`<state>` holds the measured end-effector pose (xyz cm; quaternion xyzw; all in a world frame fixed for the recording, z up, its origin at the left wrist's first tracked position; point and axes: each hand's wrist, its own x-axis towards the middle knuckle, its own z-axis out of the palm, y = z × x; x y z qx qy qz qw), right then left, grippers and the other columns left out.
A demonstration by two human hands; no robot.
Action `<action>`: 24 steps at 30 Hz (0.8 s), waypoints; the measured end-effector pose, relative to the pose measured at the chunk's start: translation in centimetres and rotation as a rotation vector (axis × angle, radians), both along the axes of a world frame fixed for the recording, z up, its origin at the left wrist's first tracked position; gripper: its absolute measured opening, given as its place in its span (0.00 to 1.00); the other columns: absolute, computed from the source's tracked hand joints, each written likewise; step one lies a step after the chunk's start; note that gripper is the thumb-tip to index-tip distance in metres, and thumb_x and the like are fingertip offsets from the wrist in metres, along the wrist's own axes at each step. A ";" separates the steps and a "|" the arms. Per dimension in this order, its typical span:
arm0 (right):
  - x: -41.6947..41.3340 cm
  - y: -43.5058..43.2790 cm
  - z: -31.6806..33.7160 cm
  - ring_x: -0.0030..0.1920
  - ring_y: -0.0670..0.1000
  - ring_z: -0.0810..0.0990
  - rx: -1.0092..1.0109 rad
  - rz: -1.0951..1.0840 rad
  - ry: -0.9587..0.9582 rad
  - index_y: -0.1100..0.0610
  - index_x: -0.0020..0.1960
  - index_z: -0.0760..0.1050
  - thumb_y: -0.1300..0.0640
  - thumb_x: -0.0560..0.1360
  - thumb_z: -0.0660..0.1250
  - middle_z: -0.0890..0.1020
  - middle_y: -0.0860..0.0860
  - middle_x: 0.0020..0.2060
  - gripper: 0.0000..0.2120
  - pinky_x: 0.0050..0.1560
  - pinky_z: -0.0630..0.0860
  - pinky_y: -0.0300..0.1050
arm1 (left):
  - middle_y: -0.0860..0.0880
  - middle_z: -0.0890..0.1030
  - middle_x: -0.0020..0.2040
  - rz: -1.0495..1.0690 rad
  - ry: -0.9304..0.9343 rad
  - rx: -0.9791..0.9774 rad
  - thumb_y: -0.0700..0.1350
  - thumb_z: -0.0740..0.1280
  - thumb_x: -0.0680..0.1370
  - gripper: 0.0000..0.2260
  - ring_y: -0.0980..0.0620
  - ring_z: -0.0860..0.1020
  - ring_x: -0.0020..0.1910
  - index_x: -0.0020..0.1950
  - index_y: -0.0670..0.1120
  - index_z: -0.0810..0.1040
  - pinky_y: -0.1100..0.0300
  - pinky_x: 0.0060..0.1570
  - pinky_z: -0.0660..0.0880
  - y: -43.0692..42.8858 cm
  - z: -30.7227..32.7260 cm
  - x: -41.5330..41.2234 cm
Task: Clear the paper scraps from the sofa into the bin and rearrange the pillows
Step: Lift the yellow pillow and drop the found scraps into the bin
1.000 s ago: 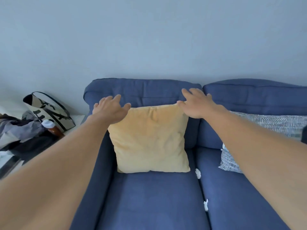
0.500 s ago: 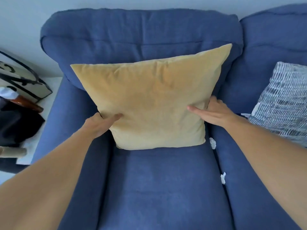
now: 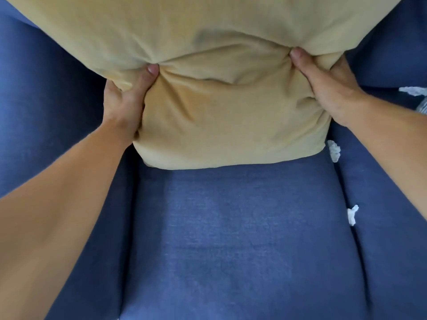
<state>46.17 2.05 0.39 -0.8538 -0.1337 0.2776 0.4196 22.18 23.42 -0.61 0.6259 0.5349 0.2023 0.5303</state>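
Yellow and creased, the throw pillow [image 3: 219, 116] stands over the blue sofa's seat cushion [image 3: 231, 227]. Left hand [image 3: 122, 105] and right hand [image 3: 328, 88] clamp its two sides, thumbs dug in. Just beside the pillow's lower right corner lies a paper scrap [image 3: 334, 150], with a second scrap [image 3: 352, 214] farther down the cushion seam.

Pillow [image 3: 219, 100]: plain pale mustard yellow, unpatterned, shaded darker along its creases. Sofa [image 3: 231, 227]: uniform mid-blue weave with a faint lighter fleck, deeper blue in the seams. Upper paper scrap [image 3: 334, 150] and lower paper scrap [image 3: 352, 214]: white. Second pillow [image 3: 422, 106], a corner at the right edge: fine blue-grey and white stripes.
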 end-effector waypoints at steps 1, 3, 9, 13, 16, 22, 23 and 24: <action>-0.1 -0.1 -0.4 0.65 0.44 0.71 0.026 -0.016 -0.001 0.42 0.73 0.62 0.21 0.55 0.66 0.73 0.40 0.65 0.51 0.69 0.65 0.43 | 0.60 0.79 0.59 0.024 -0.018 -0.009 0.70 0.73 0.59 0.42 0.60 0.77 0.58 0.68 0.53 0.70 0.56 0.64 0.72 -0.3 -0.2 0.1; -0.5 -0.7 -0.6 0.64 0.44 0.73 0.053 -0.022 0.010 0.41 0.72 0.63 0.22 0.54 0.66 0.74 0.39 0.64 0.50 0.69 0.67 0.46 | 0.60 0.80 0.58 0.045 -0.029 -0.012 0.70 0.74 0.59 0.42 0.60 0.78 0.57 0.67 0.52 0.71 0.57 0.63 0.73 -1.2 -0.3 -0.4; -2.6 -3.1 3.2 0.64 0.48 0.72 0.034 -0.026 0.123 0.45 0.75 0.61 0.23 0.59 0.66 0.72 0.44 0.66 0.50 0.66 0.66 0.46 | 0.57 0.79 0.58 0.100 0.055 -0.078 0.72 0.74 0.56 0.44 0.55 0.77 0.57 0.66 0.52 0.72 0.52 0.63 0.73 -4.0 3.8 -2.6; -4.5 -6.4 6.2 0.64 0.52 0.73 -0.048 -0.012 0.240 0.47 0.73 0.65 0.24 0.63 0.65 0.73 0.47 0.66 0.45 0.61 0.67 0.46 | 0.53 0.77 0.61 0.077 0.186 -0.183 0.72 0.73 0.57 0.47 0.48 0.76 0.59 0.70 0.50 0.70 0.49 0.64 0.71 -6.8 7.5 -4.7; -6.5 -9.3 6.6 0.64 0.54 0.73 -0.138 -0.001 0.327 0.47 0.73 0.65 0.24 0.61 0.65 0.73 0.49 0.67 0.47 0.64 0.67 0.49 | 0.50 0.76 0.63 0.056 0.298 -0.302 0.74 0.73 0.54 0.53 0.45 0.75 0.60 0.72 0.47 0.68 0.46 0.64 0.70 -9.3 8.5 -6.3; -10.7 -14.7 5.2 0.58 0.54 0.74 -0.303 -0.005 0.479 0.50 0.73 0.65 0.25 0.64 0.65 0.73 0.49 0.64 0.45 0.59 0.69 0.50 | 0.47 0.75 0.64 0.018 0.490 -0.475 0.75 0.72 0.52 0.56 0.42 0.74 0.60 0.73 0.46 0.67 0.45 0.58 0.71 -14.6 7.3 -10.2; -11.1 -15.1 4.8 0.56 0.54 0.74 -0.311 -0.009 0.512 0.50 0.72 0.66 0.26 0.65 0.65 0.75 0.49 0.62 0.43 0.56 0.69 0.49 | 0.46 0.75 0.65 0.025 0.514 -0.503 0.75 0.72 0.53 0.55 0.41 0.74 0.61 0.73 0.46 0.67 0.45 0.56 0.71 -15.2 6.7 -10.8; -11.5 -15.6 4.0 0.55 0.54 0.75 -0.335 -0.007 0.539 0.50 0.72 0.67 0.26 0.64 0.66 0.75 0.50 0.61 0.43 0.55 0.69 0.49 | 0.46 0.74 0.65 0.032 0.538 -0.530 0.74 0.72 0.55 0.54 0.40 0.74 0.61 0.73 0.46 0.66 0.45 0.54 0.70 -15.8 5.9 -11.3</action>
